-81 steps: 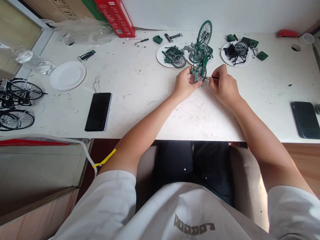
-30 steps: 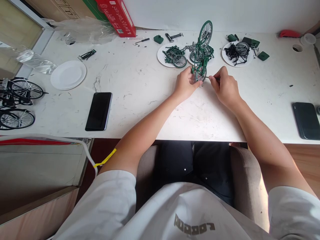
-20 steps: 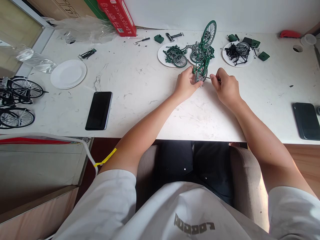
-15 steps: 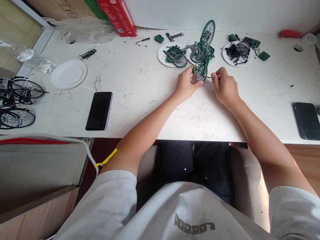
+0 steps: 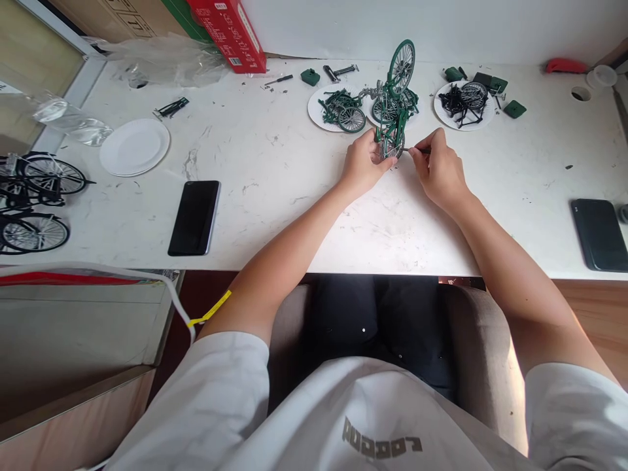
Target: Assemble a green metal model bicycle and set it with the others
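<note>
A green model bicycle (image 5: 401,122) stands on end over the table, one wheel up and the other low near my fingers. My left hand (image 5: 364,165) is closed around its lower end, thumb against the lower wheel. In my right hand (image 5: 443,171) a thin dark screwdriver (image 5: 424,151) is pinched, its shaft pointing left to that wheel's right side; the exact contact point is too small to make out. Just behind, a white plate (image 5: 316,122) carries green bicycle parts (image 5: 338,108). Another plate (image 5: 441,119) to the right bears black parts (image 5: 461,104).
Black model bicycles (image 5: 42,196) stand at the left edge. Stacked paper plates (image 5: 135,147), a phone (image 5: 194,218) and a second phone (image 5: 599,234) lie on the table (image 5: 275,216). A red box (image 5: 228,33), small loose parts and green pieces (image 5: 515,108) sit toward the back.
The screwdriver and my right hand have shifted very slightly left, closer to the lower wheel. My left hand keeps its hold on the model bicycle; the whole view has drifted a little.
</note>
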Action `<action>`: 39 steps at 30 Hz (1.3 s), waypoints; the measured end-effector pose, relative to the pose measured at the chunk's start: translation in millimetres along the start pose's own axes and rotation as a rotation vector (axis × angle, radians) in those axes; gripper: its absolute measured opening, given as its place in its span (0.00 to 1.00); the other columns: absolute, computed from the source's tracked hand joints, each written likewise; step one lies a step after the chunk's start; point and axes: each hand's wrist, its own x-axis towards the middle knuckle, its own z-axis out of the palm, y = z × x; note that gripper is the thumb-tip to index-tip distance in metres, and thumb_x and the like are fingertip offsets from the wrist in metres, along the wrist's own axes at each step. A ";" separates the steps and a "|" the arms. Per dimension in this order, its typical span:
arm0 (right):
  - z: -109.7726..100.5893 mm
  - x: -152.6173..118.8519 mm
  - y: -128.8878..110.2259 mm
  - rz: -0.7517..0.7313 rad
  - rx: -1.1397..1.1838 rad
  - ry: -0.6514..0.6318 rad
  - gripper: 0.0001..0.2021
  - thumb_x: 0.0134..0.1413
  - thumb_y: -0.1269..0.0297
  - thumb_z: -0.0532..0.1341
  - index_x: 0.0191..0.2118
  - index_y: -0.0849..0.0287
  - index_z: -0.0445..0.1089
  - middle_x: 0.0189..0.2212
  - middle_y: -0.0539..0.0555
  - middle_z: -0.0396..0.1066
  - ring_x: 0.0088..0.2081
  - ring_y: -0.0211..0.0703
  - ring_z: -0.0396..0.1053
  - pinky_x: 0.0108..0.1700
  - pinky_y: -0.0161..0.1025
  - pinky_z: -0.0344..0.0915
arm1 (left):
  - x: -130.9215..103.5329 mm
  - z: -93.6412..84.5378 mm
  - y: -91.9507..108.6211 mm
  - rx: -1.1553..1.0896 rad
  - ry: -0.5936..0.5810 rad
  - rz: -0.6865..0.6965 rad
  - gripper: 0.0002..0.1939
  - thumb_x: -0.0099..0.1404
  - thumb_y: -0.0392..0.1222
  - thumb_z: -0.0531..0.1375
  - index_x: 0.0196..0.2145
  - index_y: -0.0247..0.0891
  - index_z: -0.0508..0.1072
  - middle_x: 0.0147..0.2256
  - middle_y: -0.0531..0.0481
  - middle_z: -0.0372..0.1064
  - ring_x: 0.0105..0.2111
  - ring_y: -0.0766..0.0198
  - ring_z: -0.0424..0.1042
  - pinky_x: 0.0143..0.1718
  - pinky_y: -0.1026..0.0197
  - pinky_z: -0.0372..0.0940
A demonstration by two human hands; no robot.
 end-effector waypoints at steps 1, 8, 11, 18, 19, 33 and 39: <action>0.0 0.4 0.2 0.004 -0.009 0.000 0.23 0.81 0.36 0.51 0.57 0.50 0.67 0.44 0.59 0.81 0.43 0.57 0.77 0.45 0.52 0.69 | -0.1 0.0 0.3 -0.004 0.002 0.003 0.28 0.66 0.51 0.80 0.57 0.44 0.76 0.49 0.46 0.85 0.54 0.45 0.88 0.64 0.34 0.80; 2.4 2.1 3.6 0.015 -0.045 0.020 0.25 0.81 0.35 0.50 0.56 0.51 0.68 0.43 0.59 0.81 0.43 0.58 0.77 0.44 0.52 0.69 | -1.4 0.2 2.9 -0.015 -0.008 0.001 0.25 0.68 0.46 0.79 0.57 0.44 0.75 0.50 0.46 0.85 0.57 0.43 0.86 0.64 0.34 0.80; 1.9 1.9 3.3 0.018 -0.055 0.025 0.26 0.81 0.33 0.49 0.55 0.51 0.68 0.43 0.59 0.82 0.42 0.57 0.77 0.43 0.51 0.68 | -1.4 1.2 3.5 -0.026 -0.009 -0.002 0.25 0.67 0.43 0.79 0.57 0.43 0.75 0.53 0.44 0.84 0.59 0.43 0.85 0.64 0.36 0.81; 0.7 1.8 -1.6 0.047 -0.100 0.029 0.25 0.81 0.35 0.50 0.53 0.51 0.70 0.38 0.58 0.80 0.39 0.56 0.75 0.42 0.50 0.66 | -0.4 1.9 -1.0 0.045 0.008 0.005 0.26 0.69 0.50 0.78 0.57 0.44 0.74 0.54 0.45 0.83 0.58 0.42 0.86 0.63 0.35 0.81; 1.0 1.9 -2.2 0.053 -0.105 0.028 0.25 0.81 0.36 0.50 0.53 0.51 0.70 0.37 0.58 0.79 0.39 0.56 0.75 0.42 0.50 0.66 | -0.2 1.8 -1.1 0.051 0.003 0.003 0.26 0.68 0.50 0.78 0.57 0.44 0.74 0.53 0.44 0.84 0.58 0.42 0.86 0.63 0.35 0.81; 2.3 2.4 -4.1 0.114 -0.091 0.018 0.30 0.82 0.33 0.45 0.54 0.52 0.72 0.33 0.57 0.74 0.41 0.59 0.77 0.47 0.53 0.68 | 0.2 2.8 5.3 0.014 -0.010 0.000 0.25 0.69 0.51 0.78 0.56 0.45 0.75 0.47 0.47 0.85 0.51 0.48 0.88 0.63 0.36 0.81; -0.2 0.2 -4.8 0.055 -0.009 0.017 0.30 0.78 0.33 0.52 0.63 0.53 0.70 0.38 0.59 0.79 0.42 0.62 0.78 0.46 0.56 0.71 | -2.5 4.2 13.7 -0.015 -0.004 -0.026 0.25 0.68 0.48 0.78 0.58 0.45 0.77 0.49 0.46 0.85 0.55 0.44 0.87 0.64 0.32 0.80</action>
